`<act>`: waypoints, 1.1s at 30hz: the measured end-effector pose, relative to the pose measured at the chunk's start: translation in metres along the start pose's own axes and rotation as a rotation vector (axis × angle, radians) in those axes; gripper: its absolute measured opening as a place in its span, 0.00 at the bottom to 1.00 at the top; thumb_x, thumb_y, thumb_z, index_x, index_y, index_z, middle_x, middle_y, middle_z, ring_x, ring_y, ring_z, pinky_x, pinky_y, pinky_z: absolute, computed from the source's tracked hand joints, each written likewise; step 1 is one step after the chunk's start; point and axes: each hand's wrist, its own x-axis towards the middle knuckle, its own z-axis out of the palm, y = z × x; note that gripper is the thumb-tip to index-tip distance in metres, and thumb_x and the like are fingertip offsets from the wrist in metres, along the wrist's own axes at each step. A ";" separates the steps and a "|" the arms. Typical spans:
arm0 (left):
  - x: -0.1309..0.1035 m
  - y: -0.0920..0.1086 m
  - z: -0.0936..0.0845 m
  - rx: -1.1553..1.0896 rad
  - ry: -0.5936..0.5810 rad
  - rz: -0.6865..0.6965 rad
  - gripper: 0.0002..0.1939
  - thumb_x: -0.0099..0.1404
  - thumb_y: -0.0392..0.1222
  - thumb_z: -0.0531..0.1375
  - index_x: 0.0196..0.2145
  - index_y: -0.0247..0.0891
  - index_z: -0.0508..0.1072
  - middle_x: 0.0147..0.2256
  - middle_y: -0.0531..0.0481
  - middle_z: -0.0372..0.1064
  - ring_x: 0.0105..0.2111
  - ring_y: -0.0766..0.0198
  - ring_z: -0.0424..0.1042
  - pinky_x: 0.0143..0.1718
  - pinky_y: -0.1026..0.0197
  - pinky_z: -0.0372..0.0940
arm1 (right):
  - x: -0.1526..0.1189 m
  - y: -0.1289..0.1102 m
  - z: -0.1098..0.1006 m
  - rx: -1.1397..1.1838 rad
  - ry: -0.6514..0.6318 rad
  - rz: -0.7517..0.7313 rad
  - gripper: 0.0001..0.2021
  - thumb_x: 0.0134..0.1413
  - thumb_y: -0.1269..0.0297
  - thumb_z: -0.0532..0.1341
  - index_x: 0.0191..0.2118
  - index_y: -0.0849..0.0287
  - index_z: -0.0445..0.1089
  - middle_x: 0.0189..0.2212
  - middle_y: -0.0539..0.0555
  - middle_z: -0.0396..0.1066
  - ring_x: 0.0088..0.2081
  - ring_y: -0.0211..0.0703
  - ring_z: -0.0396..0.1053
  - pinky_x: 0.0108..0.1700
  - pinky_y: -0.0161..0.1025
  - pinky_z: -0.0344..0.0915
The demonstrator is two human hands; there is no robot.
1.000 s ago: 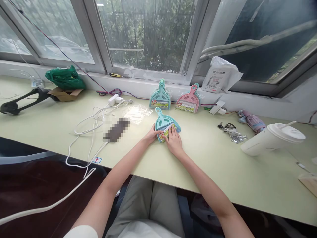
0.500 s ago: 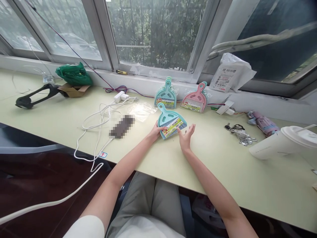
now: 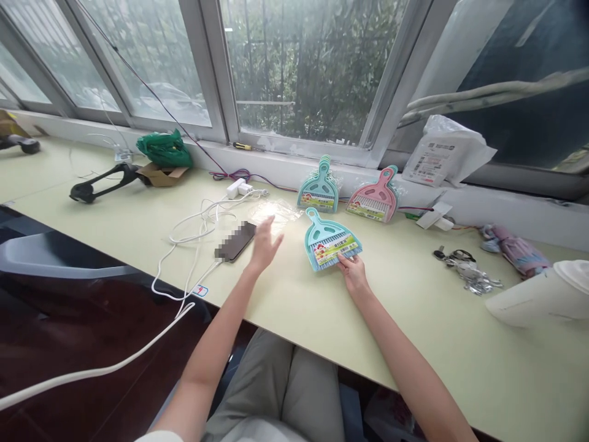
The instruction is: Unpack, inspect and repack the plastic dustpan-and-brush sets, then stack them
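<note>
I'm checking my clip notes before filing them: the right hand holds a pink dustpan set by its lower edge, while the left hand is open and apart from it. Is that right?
Not quite: the dustpan set is turquoise, not pink, as the head view shows. The right hand does hold its lower edge, with the left hand open and apart.

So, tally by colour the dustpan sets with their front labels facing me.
Turquoise plastic dustpan-and-brush sets: 2, one in the right hand and one standing at the back
Pink plastic dustpan-and-brush set: 1
Total: 3, leaving out the sets stacked behind, which overlap too much to count
</note>
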 end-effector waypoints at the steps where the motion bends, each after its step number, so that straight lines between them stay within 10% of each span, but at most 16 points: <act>1: -0.006 -0.010 -0.020 0.190 0.047 0.061 0.30 0.64 0.49 0.54 0.61 0.41 0.55 0.64 0.44 0.46 0.65 0.51 0.41 0.64 0.46 0.39 | 0.001 0.000 0.000 0.001 -0.006 0.000 0.24 0.29 0.66 0.74 0.38 0.56 0.68 0.36 0.49 0.75 0.41 0.42 0.74 0.43 0.38 0.74; 5: -0.034 -0.053 -0.079 0.588 0.069 -0.091 0.42 0.61 0.55 0.56 0.65 0.32 0.44 0.64 0.34 0.43 0.65 0.45 0.41 0.62 0.43 0.42 | 0.000 0.000 0.001 -0.031 -0.030 0.007 0.25 0.29 0.65 0.74 0.38 0.56 0.68 0.35 0.49 0.75 0.40 0.43 0.74 0.42 0.39 0.75; 10: -0.050 -0.078 -0.093 0.601 -0.092 -0.236 0.50 0.58 0.56 0.58 0.66 0.33 0.35 0.62 0.29 0.46 0.62 0.41 0.47 0.58 0.40 0.49 | -0.005 -0.001 0.001 -0.085 -0.048 0.014 0.25 0.30 0.64 0.74 0.40 0.56 0.68 0.36 0.50 0.75 0.40 0.43 0.74 0.43 0.39 0.75; 16: -0.108 -0.053 -0.099 0.633 -0.002 -0.203 0.45 0.60 0.49 0.58 0.66 0.35 0.38 0.57 0.33 0.57 0.57 0.45 0.57 0.54 0.44 0.56 | -0.007 -0.002 -0.001 -0.153 -0.062 0.019 0.25 0.31 0.63 0.73 0.41 0.56 0.68 0.39 0.52 0.75 0.42 0.46 0.74 0.43 0.42 0.75; 23: -0.215 -0.029 -0.105 0.713 0.144 -0.184 0.43 0.63 0.56 0.53 0.66 0.38 0.35 0.63 0.33 0.46 0.62 0.44 0.49 0.57 0.42 0.54 | -0.007 -0.001 -0.001 -0.190 -0.053 0.021 0.25 0.32 0.64 0.73 0.42 0.57 0.69 0.40 0.53 0.74 0.41 0.43 0.74 0.44 0.38 0.74; 33: -0.208 -0.007 -0.129 0.862 0.005 -0.070 0.40 0.63 0.59 0.52 0.65 0.38 0.43 0.62 0.36 0.51 0.64 0.46 0.47 0.61 0.36 0.40 | -0.010 -0.002 -0.001 -0.252 -0.075 -0.031 0.24 0.32 0.63 0.73 0.40 0.58 0.69 0.39 0.55 0.74 0.44 0.47 0.73 0.45 0.43 0.74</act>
